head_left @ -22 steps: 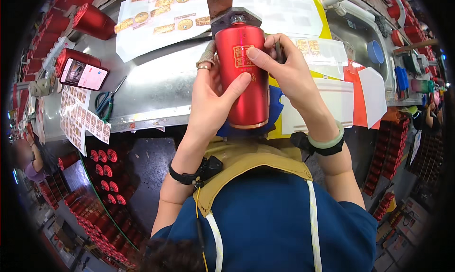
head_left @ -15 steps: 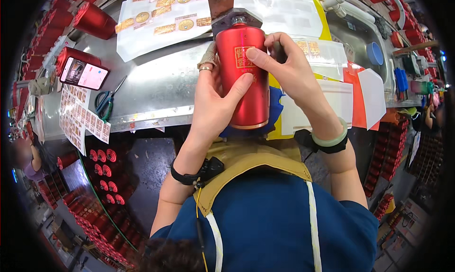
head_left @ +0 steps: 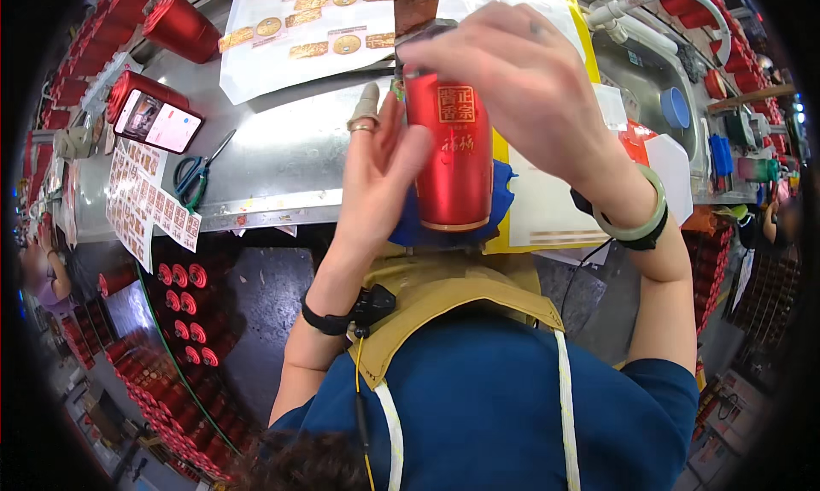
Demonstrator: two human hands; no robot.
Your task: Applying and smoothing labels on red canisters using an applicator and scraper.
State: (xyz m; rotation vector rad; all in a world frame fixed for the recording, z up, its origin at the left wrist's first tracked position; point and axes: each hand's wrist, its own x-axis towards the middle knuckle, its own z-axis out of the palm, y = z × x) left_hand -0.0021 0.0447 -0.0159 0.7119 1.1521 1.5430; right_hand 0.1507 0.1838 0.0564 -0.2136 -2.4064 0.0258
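Observation:
A shiny red bottle [head_left: 457, 179] with gold lettering lies in front of me, its base toward me over a blue cloth [head_left: 500, 213]. Beside its left edge is my left hand [head_left: 376, 162], fingers stretched and apart, one wearing a pale finger cover; the thumb is at the bottle's side. I cannot tell if it touches. My right hand [head_left: 534, 89] arches across the bottle's neck and shoulder, smeared by motion. Its fingertips are blurred, and the neck is mostly hidden behind it.
On the metal bench are a sheet of gold stickers [head_left: 316, 25], a phone [head_left: 159, 119] leaning on a red bottle, scissors [head_left: 195, 176] and sticker strips [head_left: 141, 196]. A sink with a blue cup [head_left: 675, 108] and a white pipe [head_left: 628, 0] is at right. Red bottles stand below left.
My right hand has left the bottle's front and swung up over its neck. My left hand's fingers have spread away from the bottle's side. The gold lettering faces more toward the right.

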